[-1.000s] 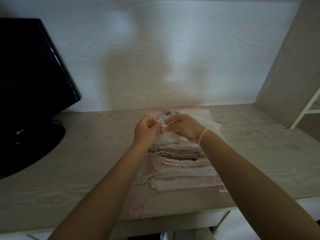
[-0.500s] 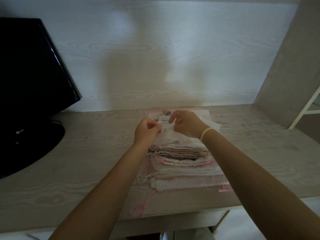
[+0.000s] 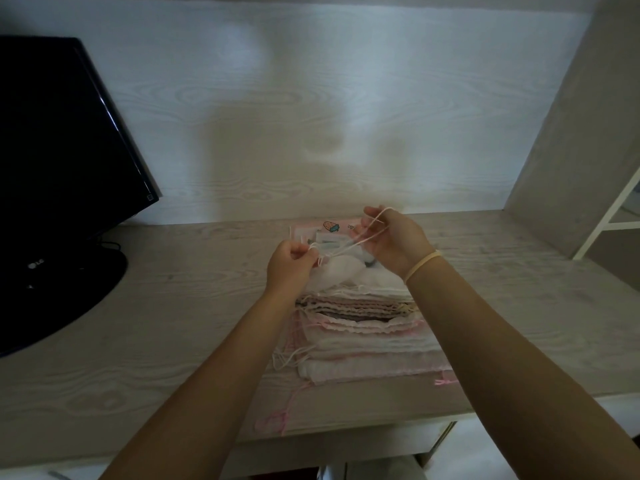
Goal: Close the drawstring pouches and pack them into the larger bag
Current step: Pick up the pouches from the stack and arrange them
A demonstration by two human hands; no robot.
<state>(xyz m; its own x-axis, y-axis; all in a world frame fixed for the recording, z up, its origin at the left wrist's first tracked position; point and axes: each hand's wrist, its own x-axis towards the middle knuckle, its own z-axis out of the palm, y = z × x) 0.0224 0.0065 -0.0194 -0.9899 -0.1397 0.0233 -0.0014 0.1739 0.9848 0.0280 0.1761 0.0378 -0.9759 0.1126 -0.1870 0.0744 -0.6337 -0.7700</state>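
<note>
A stack of white and pink drawstring pouches lies on the desk in front of me. On top of it sits a sheer white pouch, bunched at its mouth. My left hand pinches that mouth and one end of the drawstring. My right hand is raised to the right, with the pale cord looped over its fingers and stretched taut between both hands. Behind the hands lies a flat pink bag with a small cartoon print, partly hidden.
A black monitor on its round stand fills the left of the desk. A wall panel rises at the right, beside a white frame. Loose pink strings trail to the desk's front edge.
My right hand has moved up and to the right, drawing the cord out from the pouch mouth. My left hand stayed in place, and the pouch top has gathered.
</note>
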